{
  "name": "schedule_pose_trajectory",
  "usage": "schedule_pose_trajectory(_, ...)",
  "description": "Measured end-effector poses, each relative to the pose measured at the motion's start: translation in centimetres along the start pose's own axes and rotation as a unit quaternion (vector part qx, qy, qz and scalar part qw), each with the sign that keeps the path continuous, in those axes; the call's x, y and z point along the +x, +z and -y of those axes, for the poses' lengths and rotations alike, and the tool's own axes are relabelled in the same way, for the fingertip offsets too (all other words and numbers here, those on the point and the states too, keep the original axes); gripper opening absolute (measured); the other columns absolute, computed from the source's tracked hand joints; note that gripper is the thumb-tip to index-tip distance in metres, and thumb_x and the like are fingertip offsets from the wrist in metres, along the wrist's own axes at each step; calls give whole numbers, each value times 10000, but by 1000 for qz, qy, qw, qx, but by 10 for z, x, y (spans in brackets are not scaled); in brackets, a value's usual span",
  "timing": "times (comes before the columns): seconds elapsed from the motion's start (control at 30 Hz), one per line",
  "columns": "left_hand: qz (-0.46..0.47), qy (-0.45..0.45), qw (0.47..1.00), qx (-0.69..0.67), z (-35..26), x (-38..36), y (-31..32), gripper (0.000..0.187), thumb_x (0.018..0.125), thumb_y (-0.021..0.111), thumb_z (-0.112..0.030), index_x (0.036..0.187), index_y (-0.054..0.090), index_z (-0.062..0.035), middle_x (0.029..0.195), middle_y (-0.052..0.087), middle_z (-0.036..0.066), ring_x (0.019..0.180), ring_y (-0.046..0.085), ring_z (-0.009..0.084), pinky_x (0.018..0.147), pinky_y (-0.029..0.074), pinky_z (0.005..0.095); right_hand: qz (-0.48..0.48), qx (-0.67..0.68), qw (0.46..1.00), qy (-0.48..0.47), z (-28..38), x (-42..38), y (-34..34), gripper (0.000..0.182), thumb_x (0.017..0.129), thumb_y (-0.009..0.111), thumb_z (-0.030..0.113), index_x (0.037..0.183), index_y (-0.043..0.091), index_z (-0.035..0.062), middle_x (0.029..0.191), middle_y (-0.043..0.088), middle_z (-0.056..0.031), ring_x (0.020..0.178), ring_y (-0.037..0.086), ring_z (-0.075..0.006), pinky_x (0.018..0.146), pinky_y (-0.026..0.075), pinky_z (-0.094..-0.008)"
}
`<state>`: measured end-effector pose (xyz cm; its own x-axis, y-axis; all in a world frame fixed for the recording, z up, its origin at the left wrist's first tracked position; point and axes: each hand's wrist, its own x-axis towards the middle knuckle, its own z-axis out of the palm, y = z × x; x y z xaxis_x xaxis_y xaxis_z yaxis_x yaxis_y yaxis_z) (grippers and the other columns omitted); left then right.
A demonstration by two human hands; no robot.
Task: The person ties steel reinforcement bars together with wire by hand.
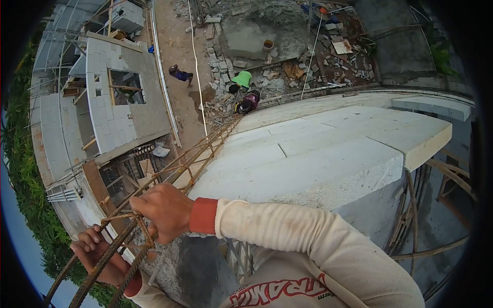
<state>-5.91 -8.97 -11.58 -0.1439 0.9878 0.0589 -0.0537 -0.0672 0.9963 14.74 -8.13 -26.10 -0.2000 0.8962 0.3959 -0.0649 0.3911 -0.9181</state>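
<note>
A rusty rebar cage [194, 169] of long bars and bent stirrups rises from the lower left towards the wall's far end. My right hand [165, 209], in a red-cuffed sleeve, is closed at the cage beside a stirrup corner; its fingertips are partly hidden. Lower down, my left hand [105, 256] has its fingers curled at the bars, which cross in front of its palm. Rough grey concrete [159, 259] lies below the cage and my right wrist. Right of the cage is a wall of pale blocks [303, 154].
Far below, one person [179, 74] is on the dirt path and another [249, 101] is by the rubble near a green bucket-like object [242, 79]. A block building [110, 97] stands left. Wooden poles [411, 220] lie beyond the wall's right edge.
</note>
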Motion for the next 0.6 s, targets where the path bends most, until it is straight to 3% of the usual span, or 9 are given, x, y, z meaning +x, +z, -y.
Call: schedule_pose_trajectory(0.6, -9, 10, 1000, 18, 1, 0, 4, 373, 1146, 381, -298, 834, 425, -98, 810, 412, 49, 830, 441, 210, 987, 423, 462, 23, -3, 1000, 10, -1, -1, 0, 556, 502, 813, 129, 954, 515, 4, 726, 629, -143, 668, 658, -392, 604, 510, -468)
